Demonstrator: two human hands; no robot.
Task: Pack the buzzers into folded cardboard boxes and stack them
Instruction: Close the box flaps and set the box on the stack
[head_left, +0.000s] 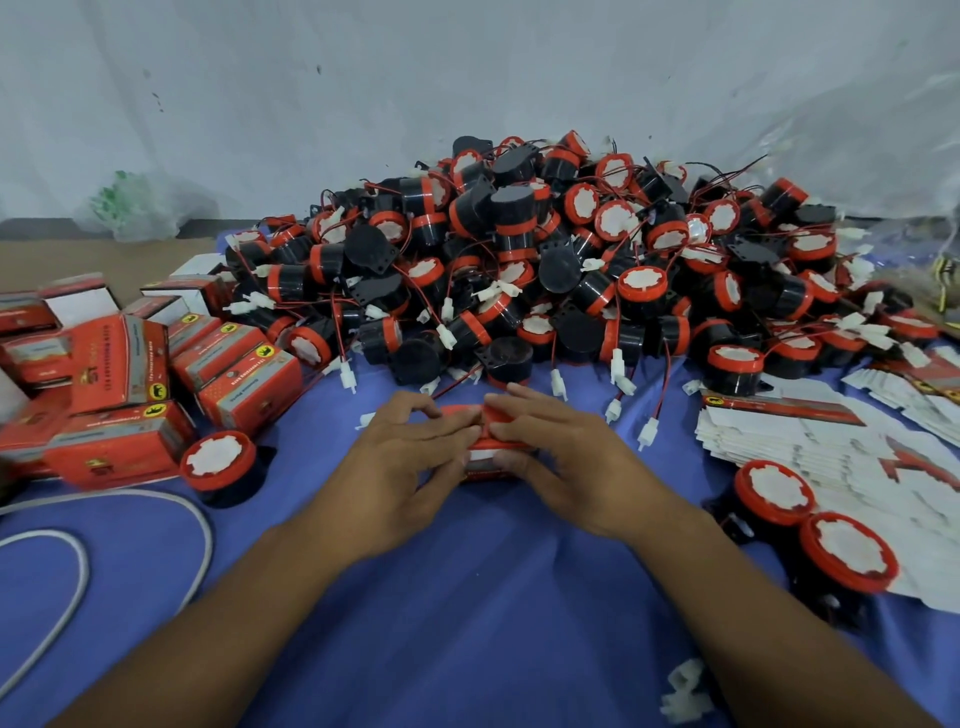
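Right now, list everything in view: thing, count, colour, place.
buzzer pile: one heap, too many to count, black with red caps, back centre
loose buzzers: three, black and red, one by the boxes, two front right
packed boxes: many, red, left
flat cartons: one spread stack, white and red, right
held box: one, red, centre
cable: one, white, front left
connector: one, white, near front edge
plastic bag: one, clear with green, back left
cloth: one, blue, over the table
left hand: holds the box's left side
right hand: holds its right side
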